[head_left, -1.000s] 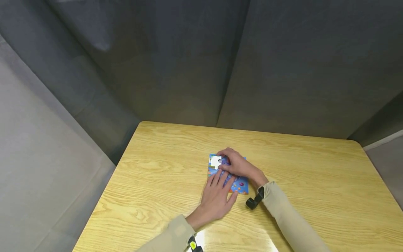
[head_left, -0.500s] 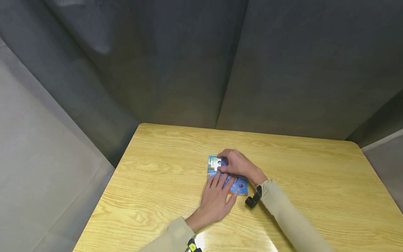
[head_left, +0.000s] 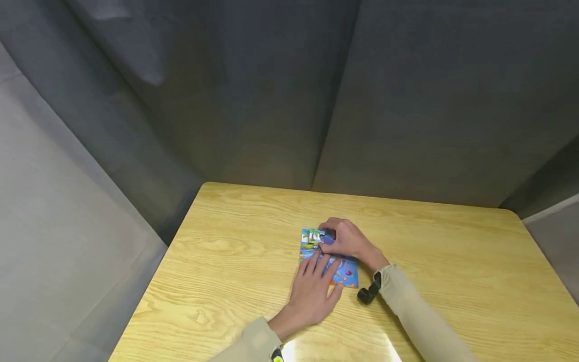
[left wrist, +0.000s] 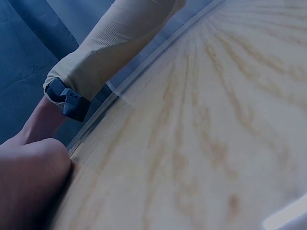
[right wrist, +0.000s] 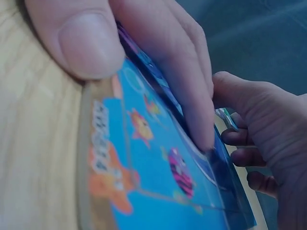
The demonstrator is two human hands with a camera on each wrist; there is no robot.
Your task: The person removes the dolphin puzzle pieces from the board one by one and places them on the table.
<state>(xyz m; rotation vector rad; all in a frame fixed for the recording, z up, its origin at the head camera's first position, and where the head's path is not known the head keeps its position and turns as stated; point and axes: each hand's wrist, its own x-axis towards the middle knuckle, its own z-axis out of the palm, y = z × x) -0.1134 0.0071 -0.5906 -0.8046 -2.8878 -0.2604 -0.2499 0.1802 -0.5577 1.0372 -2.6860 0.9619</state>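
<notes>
A flat jigsaw puzzle (head_left: pixel 348 275) with a blue sea picture lies on the table. My left hand (head_left: pixel 311 294) rests on its near part with the fingers spread. The right wrist view shows the puzzle surface (right wrist: pixel 160 165) with fish and starfish, and my left thumb at its edge. At the far left corner, my right hand (head_left: pixel 349 240) pinches a puzzle piece (head_left: pixel 316 235) with a palm tree between thumb and fingers. Only a bright sliver of that puzzle piece (right wrist: pixel 227 120) shows in the right wrist view; the right fingers hide the rest.
The wooden table (head_left: pixel 217 281) extends on both sides of the puzzle. Behind it hangs a dark grey curtain (head_left: pixel 271 100), with a light grey panel (head_left: pixel 68 211) at left. Black wrist cameras sit on both sleeves, one of them the right wrist camera (head_left: pixel 368 293).
The piece in my right hand showed mostly white earlier; its palm tree picture now shows. The right hand has shifted slightly to the right, while the left stays on the puzzle.
</notes>
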